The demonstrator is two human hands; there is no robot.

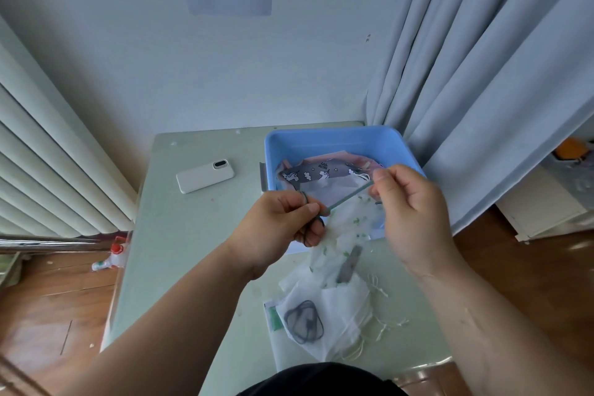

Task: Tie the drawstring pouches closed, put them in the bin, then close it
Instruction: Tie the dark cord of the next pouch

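Drawstring (350, 197), green and taut, spans between left hand (276, 228) and right hand (414, 215), each pinching one end, its sheer pouch (350, 225) hanging just before the blue bin (331, 132).

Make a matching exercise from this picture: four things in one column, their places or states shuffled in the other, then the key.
Things
1. phone
2. unicorn-print pouch
3. green drawstring
4. pile of white pouches

Places or states
A. pulled taut between left hand and right hand
B. lying inside the blue bin
C. near the table edge closest to the person
D. flat on the table, left of the bin

Pairs: 1-D, 2-B, 3-A, 4-C
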